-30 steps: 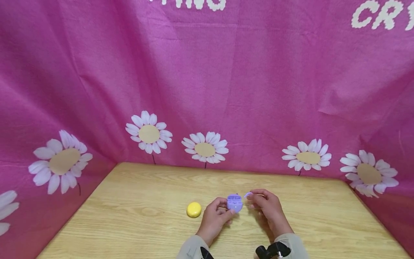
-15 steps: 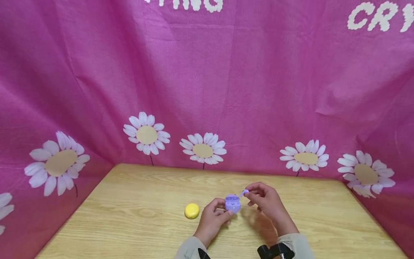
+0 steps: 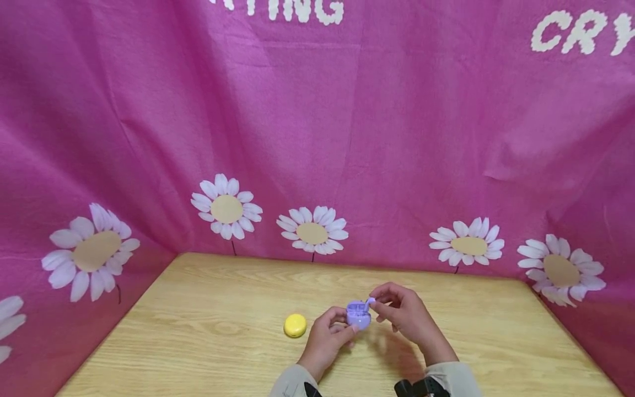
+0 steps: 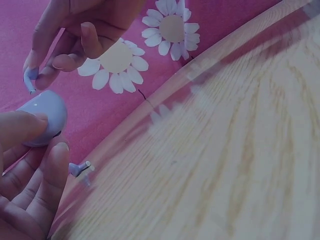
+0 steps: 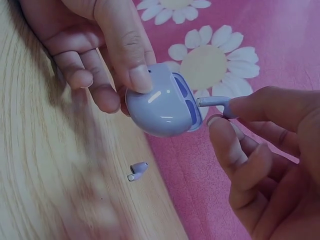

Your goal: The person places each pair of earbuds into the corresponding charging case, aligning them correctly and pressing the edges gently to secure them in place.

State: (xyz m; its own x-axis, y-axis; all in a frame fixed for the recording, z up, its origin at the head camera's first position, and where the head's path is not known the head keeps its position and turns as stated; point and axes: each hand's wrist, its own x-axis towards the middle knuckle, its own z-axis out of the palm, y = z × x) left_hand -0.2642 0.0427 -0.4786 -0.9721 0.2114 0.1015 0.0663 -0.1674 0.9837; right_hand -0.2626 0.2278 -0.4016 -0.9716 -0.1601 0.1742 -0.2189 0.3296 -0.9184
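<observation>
Right hand point(image 3: 404, 314) has an earbud point(image 5: 214, 101) pinched between thumb and fingers, stem tip right by the open mouth of the case point(image 5: 157, 107) (can't tell if they're touching). Left hand point(image 3: 323, 337) is gripping the case. I'd hold that steady, line the stem up with the slot, then ease it in. Another earbud lies on the table point(image 5: 80, 170) near the case; yellow disc point(image 3: 295, 326) sits left of it.
</observation>
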